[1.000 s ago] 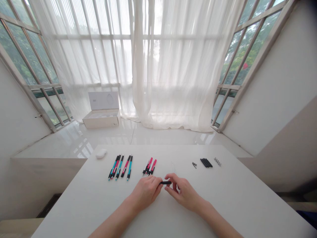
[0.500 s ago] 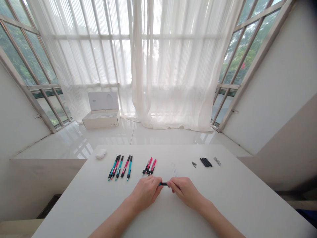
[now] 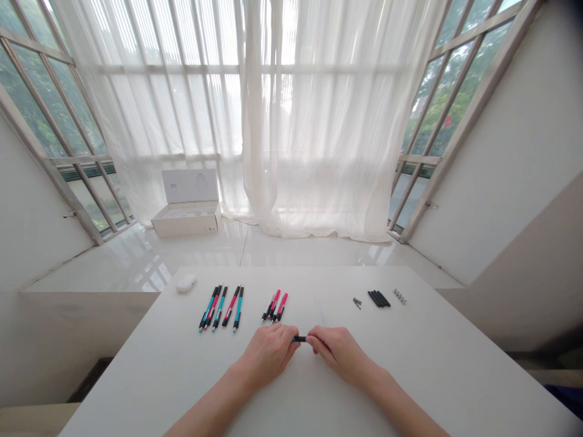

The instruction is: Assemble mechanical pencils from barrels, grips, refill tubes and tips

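A pen point(image 3: 300, 339) lies level between my two hands, its black grip section showing and a bit of blue at the left. My left hand point(image 3: 272, 347) is closed round the blue end, which it mostly hides. The fingers of my right hand point(image 3: 334, 347) pinch the other end, so the tip is covered. Just beyond my hands, pink pen barrels with black clips point(image 3: 282, 307) and a clear one lie together. Thin refills point(image 3: 320, 312) stretch out behind my right hand, partly hidden by it.
Several blue and pink pens point(image 3: 221, 308) lie in a row at the left, near a white rounded case point(image 3: 186, 283). On the right are small dark springs point(image 3: 357, 302), black grips point(image 3: 379, 298) and grey tips point(image 3: 399, 296). An open white box point(image 3: 186, 217) stands on the ledge behind.
My right hand has shifted very slightly on the pen's end. Both hands otherwise keep their hold, and the things on the table have not moved.
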Demonstrator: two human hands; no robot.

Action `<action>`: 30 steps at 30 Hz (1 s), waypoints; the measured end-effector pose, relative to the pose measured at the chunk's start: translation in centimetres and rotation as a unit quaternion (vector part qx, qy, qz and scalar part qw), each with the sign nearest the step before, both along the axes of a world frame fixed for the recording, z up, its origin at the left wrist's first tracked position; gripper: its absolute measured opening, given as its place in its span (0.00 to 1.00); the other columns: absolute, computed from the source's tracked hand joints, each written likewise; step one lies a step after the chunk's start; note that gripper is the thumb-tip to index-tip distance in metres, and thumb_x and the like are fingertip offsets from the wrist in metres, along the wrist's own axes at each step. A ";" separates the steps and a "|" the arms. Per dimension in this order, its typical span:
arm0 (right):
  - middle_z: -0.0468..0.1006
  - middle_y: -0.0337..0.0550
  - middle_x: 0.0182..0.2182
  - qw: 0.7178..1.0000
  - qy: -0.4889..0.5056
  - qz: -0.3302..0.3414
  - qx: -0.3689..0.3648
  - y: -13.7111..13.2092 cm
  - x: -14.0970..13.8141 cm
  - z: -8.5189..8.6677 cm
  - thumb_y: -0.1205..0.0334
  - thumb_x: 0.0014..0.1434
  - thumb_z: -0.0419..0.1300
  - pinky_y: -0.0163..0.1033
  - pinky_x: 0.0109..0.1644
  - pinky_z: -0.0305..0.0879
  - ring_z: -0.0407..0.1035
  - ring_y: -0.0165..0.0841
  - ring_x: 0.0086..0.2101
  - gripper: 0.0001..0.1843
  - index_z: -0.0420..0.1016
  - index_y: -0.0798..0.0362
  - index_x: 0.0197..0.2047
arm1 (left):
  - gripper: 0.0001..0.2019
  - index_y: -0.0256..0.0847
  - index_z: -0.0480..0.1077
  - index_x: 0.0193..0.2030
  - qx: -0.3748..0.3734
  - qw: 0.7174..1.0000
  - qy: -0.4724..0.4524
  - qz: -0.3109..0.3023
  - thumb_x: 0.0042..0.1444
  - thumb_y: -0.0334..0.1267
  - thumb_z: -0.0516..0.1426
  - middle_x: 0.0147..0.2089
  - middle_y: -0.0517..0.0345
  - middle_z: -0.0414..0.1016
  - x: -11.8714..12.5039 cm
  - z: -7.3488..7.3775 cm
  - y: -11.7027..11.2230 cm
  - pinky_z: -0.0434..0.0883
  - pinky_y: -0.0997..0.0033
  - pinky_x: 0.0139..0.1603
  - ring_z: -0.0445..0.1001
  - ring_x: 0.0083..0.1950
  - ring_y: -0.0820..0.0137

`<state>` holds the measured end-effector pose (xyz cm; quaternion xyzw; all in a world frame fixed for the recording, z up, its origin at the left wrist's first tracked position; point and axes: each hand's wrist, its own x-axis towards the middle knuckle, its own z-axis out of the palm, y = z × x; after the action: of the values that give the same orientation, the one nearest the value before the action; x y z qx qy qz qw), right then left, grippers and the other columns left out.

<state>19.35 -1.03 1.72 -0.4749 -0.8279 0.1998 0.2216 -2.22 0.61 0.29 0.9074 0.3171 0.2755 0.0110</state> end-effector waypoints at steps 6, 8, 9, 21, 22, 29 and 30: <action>0.78 0.37 0.29 0.999 -0.012 -0.001 0.030 -0.2 -0.2 0.0 0.56 0.66 0.49 0.34 0.30 0.58 0.68 0.29 0.23 0.10 0.70 0.49 0.42 | 0.09 0.41 0.64 0.41 0.012 1.000 -0.004 -0.003 0.68 0.35 0.44 0.32 0.57 0.72 0.0 0.0 0.1 0.65 0.72 0.29 0.70 0.29 0.69; 0.78 0.38 0.29 0.999 -0.012 0.004 0.036 -0.1 -0.1 0.1 0.56 0.66 0.49 0.34 0.31 0.58 0.69 0.30 0.25 0.11 0.71 0.49 0.40 | 0.06 0.41 0.63 0.42 0.000 1.000 -0.004 0.000 0.67 0.36 0.46 0.32 0.58 0.72 0.0 0.0 0.1 0.64 0.72 0.29 0.71 0.30 0.68; 0.79 0.39 0.30 0.999 -0.010 0.007 0.039 -0.1 -0.1 0.2 0.56 0.67 0.49 0.34 0.32 0.59 0.70 0.31 0.26 0.12 0.71 0.49 0.40 | 0.05 0.41 0.63 0.43 -0.007 1.000 -0.004 0.003 0.66 0.36 0.48 0.31 0.58 0.72 -0.1 0.1 0.0 0.64 0.72 0.29 0.71 0.30 0.68; 0.79 0.40 0.30 0.998 -0.015 0.022 0.061 -0.1 0.1 0.3 0.52 0.67 0.48 0.34 0.32 0.60 0.69 0.30 0.26 0.17 0.74 0.50 0.40 | 0.06 0.41 0.62 0.39 -0.020 0.999 0.019 0.032 0.67 0.36 0.47 0.31 0.57 0.72 0.0 -0.3 -0.3 0.62 0.73 0.26 0.71 0.29 0.68; 0.79 0.40 0.30 0.998 -0.016 0.021 0.061 -0.1 0.2 0.4 0.52 0.67 0.48 0.34 0.32 0.60 0.69 0.29 0.25 0.16 0.74 0.49 0.40 | 0.07 0.41 0.62 0.39 -0.019 0.999 0.022 0.031 0.67 0.36 0.46 0.31 0.57 0.72 0.0 -0.3 -0.3 0.61 0.73 0.26 0.71 0.29 0.68; 0.78 0.41 0.27 0.987 0.006 -0.117 0.114 2.1 3.9 0.7 0.47 0.67 0.46 0.34 0.31 0.61 0.66 0.29 0.22 0.21 0.75 0.51 0.39 | 0.05 0.41 0.61 0.41 -0.027 0.999 0.039 0.025 0.67 0.32 0.46 0.31 0.58 0.72 -0.1 -0.2 -0.1 0.59 0.73 0.26 0.72 0.30 0.68; 0.78 0.41 0.26 0.977 0.004 -0.166 0.135 2.7 5.0 0.6 0.47 0.66 0.46 0.35 0.31 0.61 0.66 0.29 0.22 0.22 0.75 0.51 0.38 | 0.05 0.41 0.61 0.41 -0.026 0.999 0.039 0.025 0.67 0.32 0.46 0.31 0.58 0.72 -0.1 -0.1 -0.2 0.59 0.73 0.26 0.72 0.30 0.68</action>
<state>24.40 1.66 2.36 -0.5705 -0.7560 0.0486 0.3172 -2.34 0.45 0.15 0.9089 0.3465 0.2315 0.0154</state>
